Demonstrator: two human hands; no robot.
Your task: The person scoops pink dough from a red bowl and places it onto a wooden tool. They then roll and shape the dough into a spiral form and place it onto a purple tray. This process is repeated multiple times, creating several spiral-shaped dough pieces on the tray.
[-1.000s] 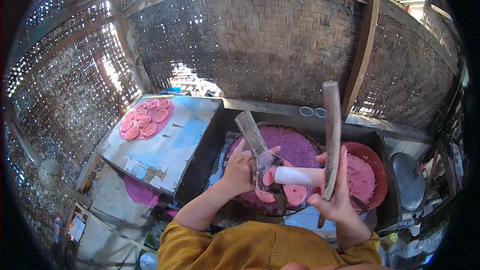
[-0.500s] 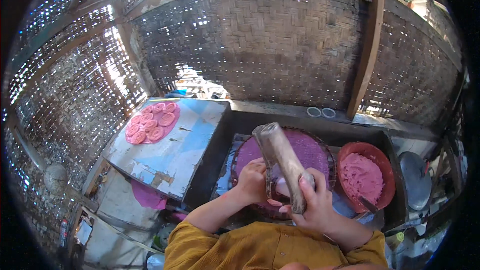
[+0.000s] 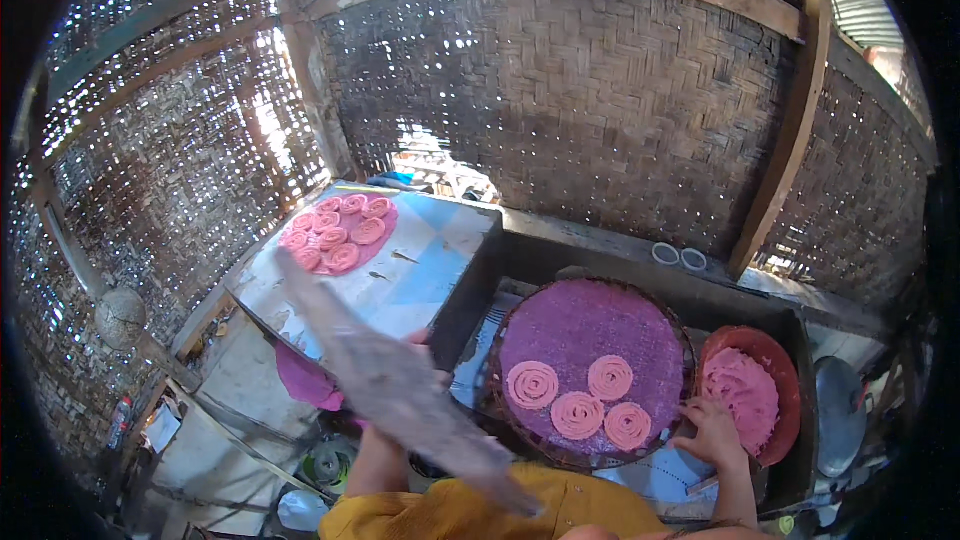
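Note:
My left hand [image 3: 423, 348] is closed round a long, worn wooden press [image 3: 385, 370], tilted and blurred, which hides most of the hand. Below the press, to its right, lies a round tray [image 3: 690, 340] with a dark rim and a purple mesh-like surface. Several pink spirals of dough strands [image 3: 578, 415] rest on its near part. At the tray's right rim is my right hand [image 3: 712, 432], thumb and fingers curled on the edge. Right beside it stands a red bowl [image 3: 790, 370] of pink dough [image 3: 742, 390].
On the left, a box-like table [image 3: 440, 230] with a worn blue and white top bears a pink round sheet with more spirals [image 3: 340, 230]. Two pale rings [image 3: 679, 256] sit on the back ledge. An oval metal lid [image 3: 840, 415] leans at the far right. Woven bamboo walls surround the place.
The press has swung from over the tray to the left, now in my left hand alone. My right hand has let go of it and moved to the tray's right rim, and the spirals have come into view.

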